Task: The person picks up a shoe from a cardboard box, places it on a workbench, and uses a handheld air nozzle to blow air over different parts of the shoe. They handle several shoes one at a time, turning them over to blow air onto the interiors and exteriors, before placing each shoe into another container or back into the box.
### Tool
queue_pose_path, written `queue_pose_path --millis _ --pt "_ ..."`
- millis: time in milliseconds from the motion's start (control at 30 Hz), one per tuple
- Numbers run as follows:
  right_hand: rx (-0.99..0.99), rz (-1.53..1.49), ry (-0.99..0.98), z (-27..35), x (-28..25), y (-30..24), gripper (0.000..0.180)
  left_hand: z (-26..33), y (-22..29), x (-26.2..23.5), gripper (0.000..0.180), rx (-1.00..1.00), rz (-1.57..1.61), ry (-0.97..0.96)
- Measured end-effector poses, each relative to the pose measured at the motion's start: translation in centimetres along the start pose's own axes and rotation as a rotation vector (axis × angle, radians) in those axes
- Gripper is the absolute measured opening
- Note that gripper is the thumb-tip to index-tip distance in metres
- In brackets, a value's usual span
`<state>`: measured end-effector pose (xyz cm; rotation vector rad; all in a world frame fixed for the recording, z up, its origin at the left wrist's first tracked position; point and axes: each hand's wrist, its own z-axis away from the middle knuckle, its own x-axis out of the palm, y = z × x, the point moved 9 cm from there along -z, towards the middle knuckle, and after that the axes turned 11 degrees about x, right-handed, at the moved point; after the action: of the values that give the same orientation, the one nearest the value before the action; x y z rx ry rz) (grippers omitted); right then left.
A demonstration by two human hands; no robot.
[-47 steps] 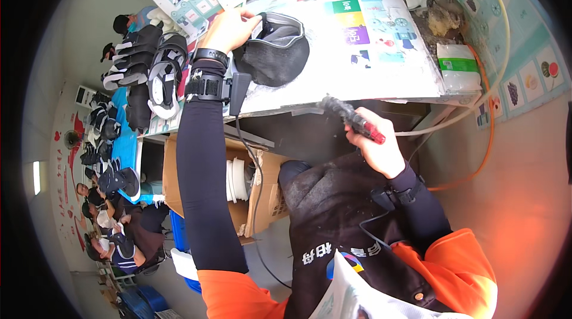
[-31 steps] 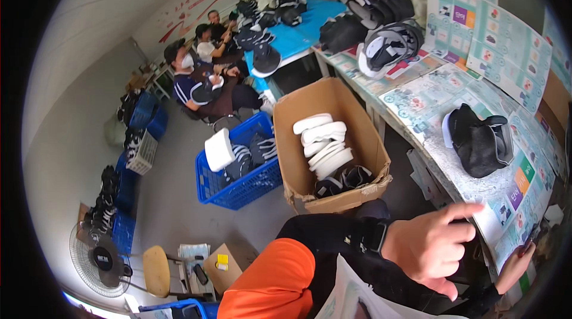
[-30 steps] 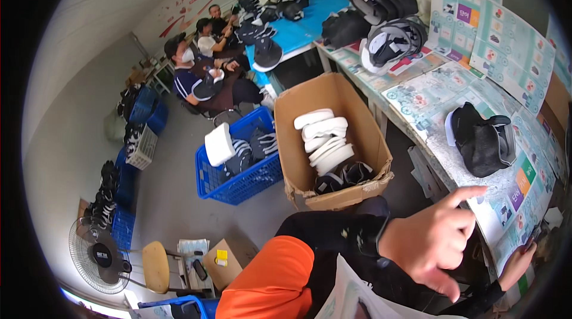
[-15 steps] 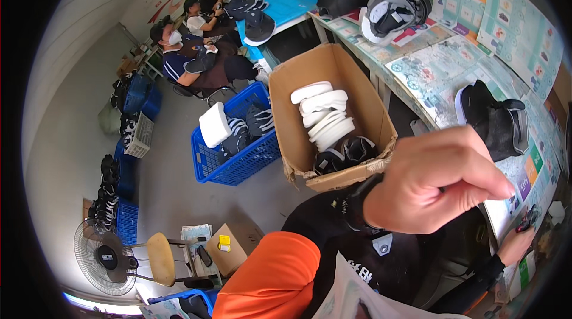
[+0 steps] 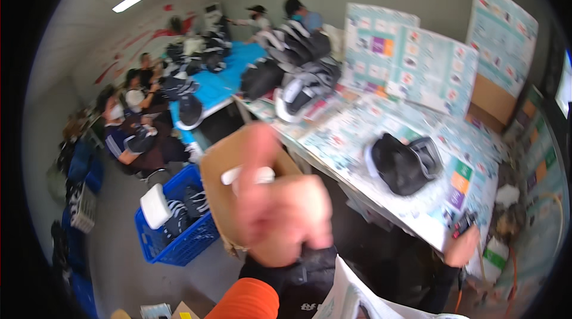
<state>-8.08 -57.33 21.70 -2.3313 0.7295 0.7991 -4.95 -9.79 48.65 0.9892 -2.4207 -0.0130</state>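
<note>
My left hand (image 5: 283, 212) is raised in front of the cardboard box (image 5: 223, 158), smeared by motion. One of its fingers points up, apart from the others, and I see nothing held. Over at the right edge of the worktable (image 5: 333, 140), my right hand (image 5: 463, 249) is closed around a small black-and-red tool (image 5: 463, 223), whose exact kind I cannot make out. A black shoe (image 5: 402, 167) with a grey lining lies on the table between the two hands. White pieces (image 5: 262, 174) in the box are partly hidden behind my left hand.
Left of the box stands a blue plastic basket (image 5: 185, 247) with dark striped shoes and a white block (image 5: 155, 206). More shoes (image 5: 307, 89) are heaped at the table's far end. Printed boards (image 5: 432, 72) lean along its back. Several people sit or stand farther off. An orange cable (image 5: 515, 271) hangs at right.
My view has swung up and to the right. The left hand has moved from beside the shoe to before the box, and its fingers have spread. The right hand still holds the tool.
</note>
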Motion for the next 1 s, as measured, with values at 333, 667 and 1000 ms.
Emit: queue_pose_path --millis 333,667,1000 --pt "0.071 0.107 -0.15 -1.8 0.2 -3.3 0.045 1.4 0.4 1.7 0.016 0.506 -0.89 -0.223" --pt "0.108 0.133 -0.185 -1.0 0.5 -1.2 0.047 -2.7 -26.8 -4.2 0.069 -0.132 -1.419 -0.846" --pt "0.082 0.16 -0.151 -1.0 0.9 -0.2 0.055 -2.2 -23.9 0.2 0.049 -0.029 -1.013 -0.649"
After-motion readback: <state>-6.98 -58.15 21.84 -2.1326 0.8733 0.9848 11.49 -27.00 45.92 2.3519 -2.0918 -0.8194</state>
